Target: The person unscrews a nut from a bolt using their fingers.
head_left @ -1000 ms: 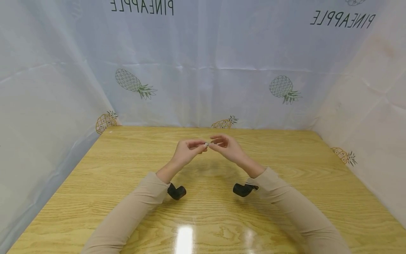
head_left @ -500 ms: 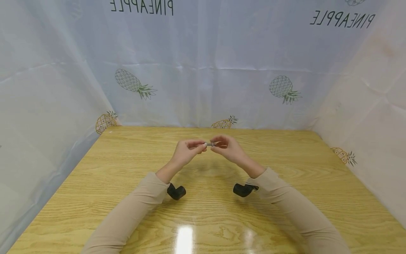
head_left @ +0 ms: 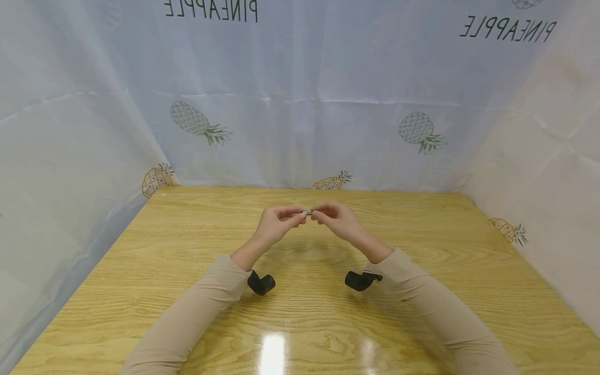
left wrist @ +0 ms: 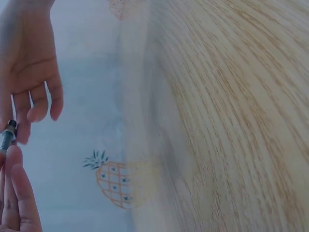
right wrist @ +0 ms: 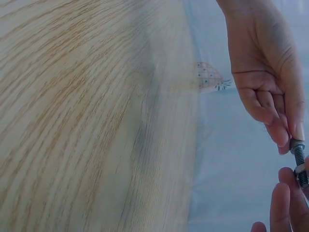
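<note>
Both hands meet over the wooden table in the head view, with a small metal bolt between them. My left hand pinches the bolt's head end with thumb and fingers. At the other end, my right hand has its thumb and fingertips on the nut threaded on the bolt. In the right wrist view some shaft shows between head and nut, and the threaded tip pokes out past the nut. The right hand's fingers partly hide the nut in the head view.
The wooden table spreads beneath both hands. A pale curtain with pineapple prints stands along its back and sides. Black wrist-mounted pieces hang below the sleeve cuffs.
My right fingers loosened half a second ago, baring more of the bolt and the nut, and now close on the nut again. The left hand keeps its pinch in place.
</note>
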{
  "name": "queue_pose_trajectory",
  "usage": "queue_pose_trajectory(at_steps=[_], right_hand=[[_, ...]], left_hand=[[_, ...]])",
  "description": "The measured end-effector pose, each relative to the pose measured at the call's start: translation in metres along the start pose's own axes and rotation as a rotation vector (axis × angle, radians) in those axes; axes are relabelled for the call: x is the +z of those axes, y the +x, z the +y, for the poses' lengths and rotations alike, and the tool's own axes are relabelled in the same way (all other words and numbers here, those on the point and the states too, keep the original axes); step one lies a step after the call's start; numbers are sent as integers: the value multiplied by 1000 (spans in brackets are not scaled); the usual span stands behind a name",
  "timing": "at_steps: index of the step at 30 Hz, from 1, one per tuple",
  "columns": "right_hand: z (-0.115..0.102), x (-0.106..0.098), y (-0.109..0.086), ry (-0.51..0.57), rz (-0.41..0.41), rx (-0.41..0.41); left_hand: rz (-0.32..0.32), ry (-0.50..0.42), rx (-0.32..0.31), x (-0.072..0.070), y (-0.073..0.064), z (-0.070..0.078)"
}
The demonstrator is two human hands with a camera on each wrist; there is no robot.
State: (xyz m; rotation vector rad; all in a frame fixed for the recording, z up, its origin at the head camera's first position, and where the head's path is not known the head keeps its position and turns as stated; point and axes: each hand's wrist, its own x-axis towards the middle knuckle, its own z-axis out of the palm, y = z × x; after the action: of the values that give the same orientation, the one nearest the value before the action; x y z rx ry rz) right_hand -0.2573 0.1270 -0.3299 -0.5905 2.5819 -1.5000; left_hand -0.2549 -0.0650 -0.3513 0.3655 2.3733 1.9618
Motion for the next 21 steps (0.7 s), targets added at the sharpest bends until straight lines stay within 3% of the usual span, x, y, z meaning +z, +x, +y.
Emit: queue_pose_trajectory(at_steps=[7,15,21], right_hand=[[0,-1,0,-35,25,-19],[0,-1,0,9,-51,22],[0,1,0,-33,-14,-1]], left_hand=[[8,-5,1,1,0,0],[10,3,-7,0,-1,0],[16,-1,-2,-1,-3,-1]])
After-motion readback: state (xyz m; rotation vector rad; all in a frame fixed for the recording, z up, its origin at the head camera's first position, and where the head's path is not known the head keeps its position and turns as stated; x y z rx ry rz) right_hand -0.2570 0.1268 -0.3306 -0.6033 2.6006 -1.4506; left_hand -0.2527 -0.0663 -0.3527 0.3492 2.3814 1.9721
